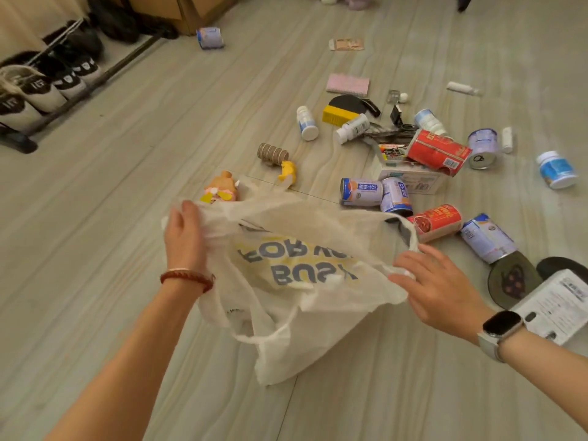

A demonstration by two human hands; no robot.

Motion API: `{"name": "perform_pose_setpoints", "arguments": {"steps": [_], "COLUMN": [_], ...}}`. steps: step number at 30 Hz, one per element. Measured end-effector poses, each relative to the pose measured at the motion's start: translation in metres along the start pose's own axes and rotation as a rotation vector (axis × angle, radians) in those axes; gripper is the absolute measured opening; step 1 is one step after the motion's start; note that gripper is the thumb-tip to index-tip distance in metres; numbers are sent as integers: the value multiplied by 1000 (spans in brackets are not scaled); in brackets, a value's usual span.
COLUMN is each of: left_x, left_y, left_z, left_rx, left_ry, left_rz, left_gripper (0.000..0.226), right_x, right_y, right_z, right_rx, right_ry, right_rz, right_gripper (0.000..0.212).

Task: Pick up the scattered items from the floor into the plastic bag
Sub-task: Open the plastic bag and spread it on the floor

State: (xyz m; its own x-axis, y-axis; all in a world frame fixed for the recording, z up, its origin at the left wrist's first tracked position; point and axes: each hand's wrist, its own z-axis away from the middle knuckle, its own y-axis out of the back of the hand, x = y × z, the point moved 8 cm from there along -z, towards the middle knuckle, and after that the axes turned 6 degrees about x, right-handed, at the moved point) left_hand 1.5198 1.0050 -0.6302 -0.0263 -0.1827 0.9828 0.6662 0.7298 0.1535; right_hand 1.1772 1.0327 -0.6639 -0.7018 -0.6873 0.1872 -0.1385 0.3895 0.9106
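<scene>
**Bag opening: hand-to-item layout**

The floor (95,192) carries all loose items. The bag (302,300) hangs between both hands, mouth facing away from the person.

The left hand (186,232) grips the bag's left rim, fingers curled into bunched plastic. The right hand (436,281) lies at the right rim with fingers spread and nearly straight; a handle loop crosses its fingertips, and a firm grip cannot be confirmed.

The main clutter lies ahead and to the right of the right hand. Nearest is a red can (437,221), just beyond its fingertips, on its side, long axis running left-right. A blue can (361,192) lies further ahead.

Judgement: the right hand is nearer and suits the first pick; the left holds the mouth open.
</scene>
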Motion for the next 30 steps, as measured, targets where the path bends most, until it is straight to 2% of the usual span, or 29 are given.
{"name": "perform_pose_setpoints", "arguments": {"steps": [2,4,6,8,9,11,13,16,18,20,22,24,25,28,30], "left_x": [7,13,18,19,18,15,12,5,-12,-30,-41,-42,-36,-1,8], "left_y": [-12,-22,-29,-33,-32,-26,-19,-18,-15,-8,-6,-9,-11,-25,-42], "left_z": [23,43,61,72,74,72,68,72,69,57,51,51,54,83,108], "left_rx": [-134,-230,-307,-338,-324,-264,-234,-377,-452,-444,-411,-343,-291,-246,-365], "left_ry": [-106,-196,-271,-278,-256,-226,-287,-519,-580,-507,-398,-358,-405,-765,-976], "left_rz": [-92,-131,-122,-79,-38,3,-93,-397,-653,-749,-718,-704,-725,-687,-747], "left_gripper": [24,28,33,33,32,32,33,51,61,51,40,25,24,38,47], "right_x": [-3,-14,-24,-29,-30,-31,-26,-6,2,-1,-5,-1,2,10,9], "right_y": [20,23,8,-11,-21,-30,-30,-23,-18,-13,-8,-9,-9,-5,0], "right_z": [-27,-56,-80,-94,-95,-91,-85,-80,-78,-68,-61,-56,-56,-61,-67], "right_rx": [98,99,-55,-264,-353,-431,-351,-269,-376,-538,-570,-490,-437,-295,-216], "right_ry": [-76,-122,-185,-307,-380,-505,-573,-697,-768,-819,-857,-915,-923,-848,-791], "right_rz": [-129,-217,-305,-472,-576,-754,-795,-875,-1033,-1270,-1412,-1383,-1308,-1090,-1044], "right_gripper": [31,43,65,73,70,42,14,13,13,6,20,31,34,35,28]}}
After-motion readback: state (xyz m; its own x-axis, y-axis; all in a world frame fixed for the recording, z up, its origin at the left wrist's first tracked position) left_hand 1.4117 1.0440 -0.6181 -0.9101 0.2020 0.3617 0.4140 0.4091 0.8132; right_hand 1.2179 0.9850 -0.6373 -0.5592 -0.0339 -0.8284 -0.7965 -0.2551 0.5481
